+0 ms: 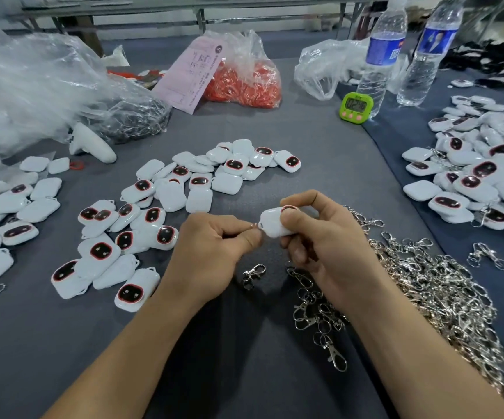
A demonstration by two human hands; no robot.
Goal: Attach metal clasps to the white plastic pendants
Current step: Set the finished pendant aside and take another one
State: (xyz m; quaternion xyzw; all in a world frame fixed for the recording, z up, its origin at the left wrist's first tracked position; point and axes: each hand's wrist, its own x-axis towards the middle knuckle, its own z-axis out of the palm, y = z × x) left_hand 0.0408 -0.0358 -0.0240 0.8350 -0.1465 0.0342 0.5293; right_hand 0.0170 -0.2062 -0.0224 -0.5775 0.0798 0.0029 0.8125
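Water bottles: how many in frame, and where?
2. The left bottle stands upright just behind the green timer. The right bottle stands upright beside it, farther right. None seen elsewhere, though the plastic bags could hide more.

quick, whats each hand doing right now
Left hand: pinches a small piece, too tiny to identify.
Right hand: grips a white pendant, loop end toward that piece.

Assembly workshop, pendant heaps (142, 213), clasp pile (435, 285), bagged parts (244, 83), timer (356, 107)
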